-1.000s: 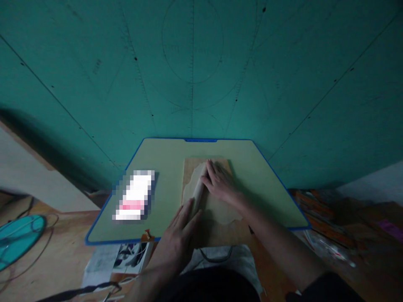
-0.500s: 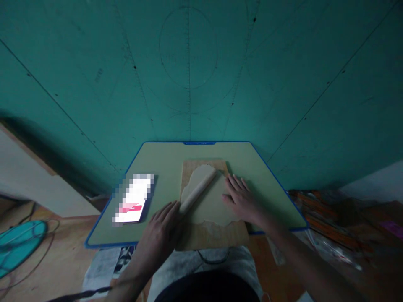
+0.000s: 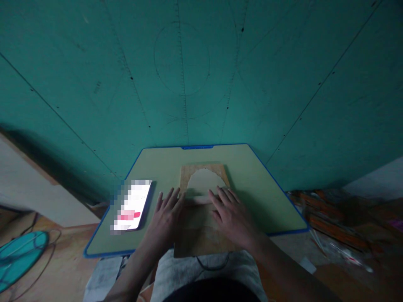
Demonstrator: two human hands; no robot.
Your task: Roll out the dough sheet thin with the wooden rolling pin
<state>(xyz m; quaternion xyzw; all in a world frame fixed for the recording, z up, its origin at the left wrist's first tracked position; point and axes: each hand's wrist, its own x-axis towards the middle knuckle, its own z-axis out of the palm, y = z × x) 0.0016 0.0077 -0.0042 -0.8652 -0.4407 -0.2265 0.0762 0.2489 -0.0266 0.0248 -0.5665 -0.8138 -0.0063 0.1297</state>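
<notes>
A flat sheet of pale dough (image 3: 204,179) lies on a wooden board (image 3: 201,243), its rounded far edge showing beyond my hands. Across the dough runs a pale rolling pin (image 3: 197,201), roughly crosswise to me; its ends are hidden under my hands. My left hand (image 3: 168,214) rests over the left end with fingers stretched out. My right hand (image 3: 231,212) lies over the right end, fingers spread and flat. Neither hand wraps round the pin. I cannot tell whether some dough is wound on it.
The board rests on a pale green table (image 3: 160,161) with a blue rim, against a green wall (image 3: 201,92). To the left lies a phone (image 3: 135,207) with a lit, blurred screen. Cluttered items (image 3: 333,226) sit on the floor at right.
The rolling pin has turned from a slant to lying crosswise. My right hand has moved from the dough's right edge onto the pin's right end. My left hand stays by its left end.
</notes>
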